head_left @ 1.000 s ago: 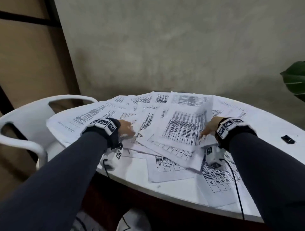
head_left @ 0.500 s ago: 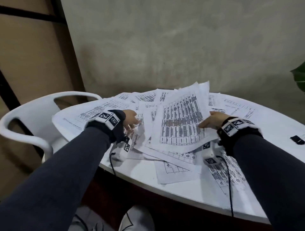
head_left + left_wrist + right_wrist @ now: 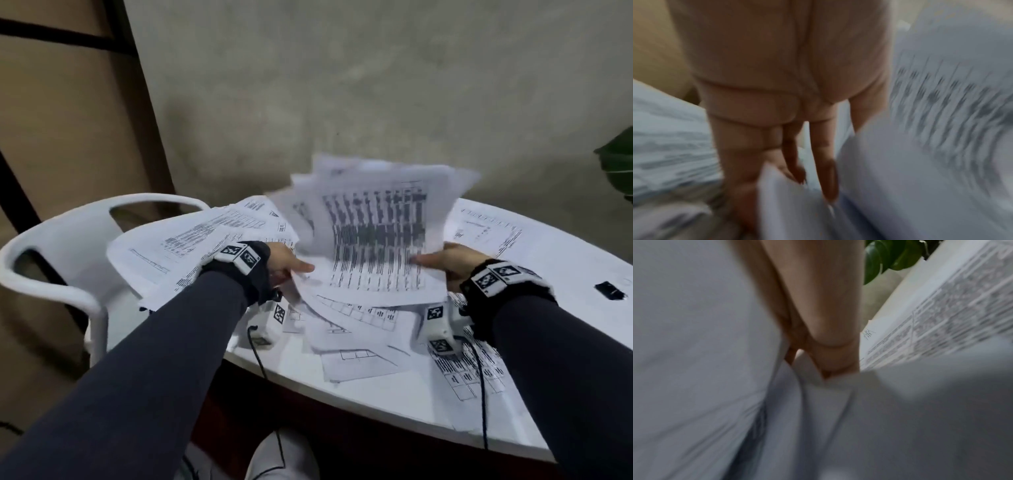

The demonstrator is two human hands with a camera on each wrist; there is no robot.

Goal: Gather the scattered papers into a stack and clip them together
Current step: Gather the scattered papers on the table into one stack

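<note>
Printed white sheets lie scattered over a round white table (image 3: 394, 397). I hold a loose bundle of papers (image 3: 376, 233) tilted up off the table, blurred by motion. My left hand (image 3: 291, 269) pinches its left edge with the thumb on top. My right hand (image 3: 442, 262) pinches the right edge the same way. The left wrist view shows long fingers (image 3: 826, 162) behind blurred sheets (image 3: 920, 162). In the right wrist view my right hand (image 3: 828, 345) sinks into folds of paper (image 3: 694, 337). A small black clip (image 3: 608, 290) lies on the table, far right.
More sheets lie at the left (image 3: 191, 240), the far right (image 3: 486, 226) and the near edge (image 3: 359, 356). A white plastic chair (image 3: 68, 246) stands left of the table. A green plant (image 3: 616, 161) is at the right, against a grey wall.
Both hands have drawn the central sheets together and lifted them; the bundle now stands more upright and higher than a second ago.
</note>
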